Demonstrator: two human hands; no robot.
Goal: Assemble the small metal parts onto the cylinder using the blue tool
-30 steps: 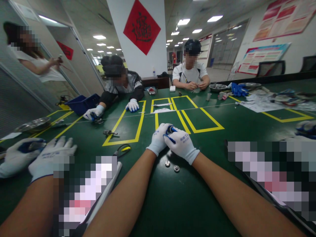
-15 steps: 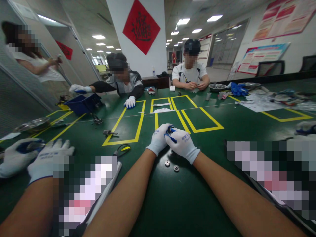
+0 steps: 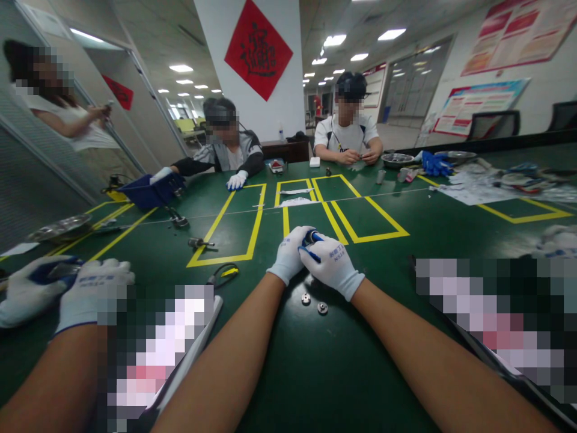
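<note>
Two small round silver metal parts (image 3: 306,299): because they lie loose on the dark green tabletop (image 3: 297,361), just on the near side of the gloves, the wrists are best held clear so neither part gets knocked.
Right hand (image 3: 331,255), in a white knit glove with blue-coated fingers: fingers curled inward in a narrow pinch against the held piece; light, even pressure, square to it, would seem best.
Left hand (image 3: 294,249), gloved alike: fingers closed around the same piece, well placed to steady it while the right does the finer work.
Small dark piece with a pale rim (image 3: 312,237): between the two hands, raised off the table; mostly hidden, so its full shape and fit I cannot tell. Easing a fingertip aside would give a better view.
Yellow tape rectangles (image 3: 258,227): beyond the hands; a dark metal part with a thin shaft (image 3: 197,243) lies at the left one.
Blue plastic bin (image 3: 143,191): farther off, with a co-worker's gloved hand (image 3: 161,174) at it.
</note>
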